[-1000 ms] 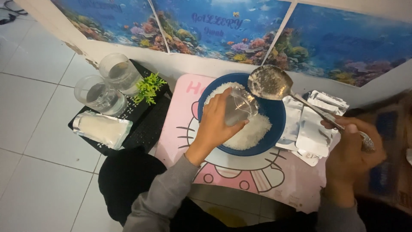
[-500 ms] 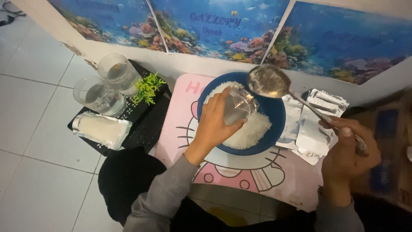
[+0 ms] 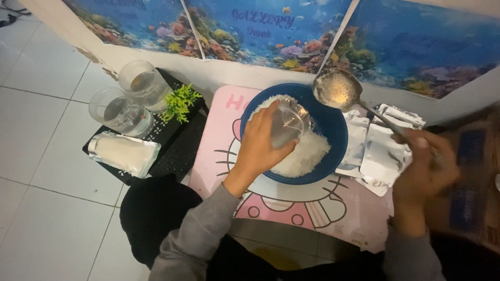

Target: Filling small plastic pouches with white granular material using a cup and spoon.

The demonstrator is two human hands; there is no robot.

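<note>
My left hand grips a small clear pouch over a blue bowl that holds a heap of white grains. My right hand holds the handle of a large metal spoon, whose bowl hovers over the blue bowl's far right rim with a few grains stuck in it. The blue bowl stands on a pink cartoon-cat table.
Several silver pouches lie right of the bowl. To the left, a black tray carries two glass jars, a filled pouch and a small green plastic plant. A wall with sea pictures runs behind. White floor tiles lie at left.
My right hand has shifted slightly and blurs now; the spoon stays raised over the bowl's rim. My left hand still holds the pouch over the grains.
</note>
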